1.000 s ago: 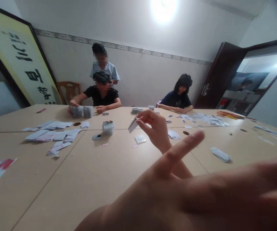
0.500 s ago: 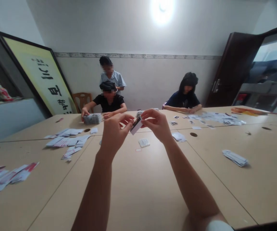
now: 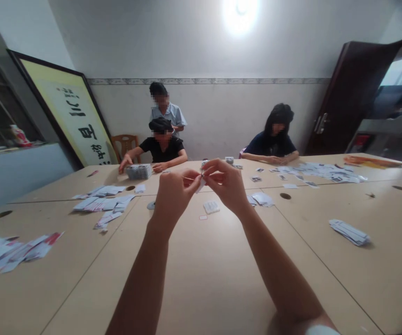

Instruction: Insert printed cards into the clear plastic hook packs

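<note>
The left hand (image 3: pixel 173 195) and right hand (image 3: pixel 227 186) pinch a small white card (image 3: pixel 199 184) between closed fingertips, in the air just behind a flat white packet (image 3: pixel 211 206). The beige wooden table (image 3: pixel 201 279) lies bare nearer than that packet. Loose white paper slips (image 3: pixel 103 204) lie to its left and a grey stack (image 3: pixel 349 231) to its right, with three people (image 3: pixel 162 144) beyond it.

1. Two hands of the wearer are counted: the left hand (image 3: pixel 173 195) and the right hand (image 3: pixel 227 184).
2. One small white card (image 3: pixel 199 184) is pinched between them.
3. Three other people are counted: a seated person in black (image 3: pixel 162 146), a seated person in dark blue (image 3: pixel 272 144) and a standing person (image 3: pixel 169 112).
4. Four round holes (image 3: pixel 285 196) are seen in the table (image 3: pixel 204 279).
5. One wooden chair (image 3: pixel 126 143), one framed board (image 3: pixel 69 111), one door (image 3: pixel 347 93) and one ceiling lamp (image 3: pixel 239 11) are seen.
</note>
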Demonstrator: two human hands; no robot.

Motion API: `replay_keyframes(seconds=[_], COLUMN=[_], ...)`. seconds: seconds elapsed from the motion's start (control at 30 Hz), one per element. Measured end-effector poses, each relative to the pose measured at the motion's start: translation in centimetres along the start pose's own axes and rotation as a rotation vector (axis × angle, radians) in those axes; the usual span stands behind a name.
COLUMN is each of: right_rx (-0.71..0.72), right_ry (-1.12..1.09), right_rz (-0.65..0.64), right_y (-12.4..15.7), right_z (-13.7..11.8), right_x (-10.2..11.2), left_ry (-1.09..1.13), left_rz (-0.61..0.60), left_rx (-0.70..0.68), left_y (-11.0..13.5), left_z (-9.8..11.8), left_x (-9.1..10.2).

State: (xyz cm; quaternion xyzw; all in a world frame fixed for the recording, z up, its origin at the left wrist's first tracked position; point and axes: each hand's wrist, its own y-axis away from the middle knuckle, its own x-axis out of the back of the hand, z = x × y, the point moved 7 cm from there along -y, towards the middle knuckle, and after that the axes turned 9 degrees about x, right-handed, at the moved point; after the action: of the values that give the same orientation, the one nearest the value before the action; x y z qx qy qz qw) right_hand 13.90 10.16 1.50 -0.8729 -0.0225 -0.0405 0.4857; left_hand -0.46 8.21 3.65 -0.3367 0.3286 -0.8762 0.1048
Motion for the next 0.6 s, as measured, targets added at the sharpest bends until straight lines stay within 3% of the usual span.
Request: replay_keyframes(seconds=[0.3, 0.6], right_rx=[0.05, -0.059], right_ry=[0.139, 0.043], right_rz=[0.002, 0.169], right_y=[0.1, 0.7], right_z=[-0.9, 0.8], right_x=[-0.7, -0.4], left_ry=[-0.167, -0.06], left_rz=[0.052, 0.223], left_rx=[-0.014, 0.121], left_y=[0.0, -0.2], left_z=[0.0, -1.3], left_x=[-0.1, -0.3])
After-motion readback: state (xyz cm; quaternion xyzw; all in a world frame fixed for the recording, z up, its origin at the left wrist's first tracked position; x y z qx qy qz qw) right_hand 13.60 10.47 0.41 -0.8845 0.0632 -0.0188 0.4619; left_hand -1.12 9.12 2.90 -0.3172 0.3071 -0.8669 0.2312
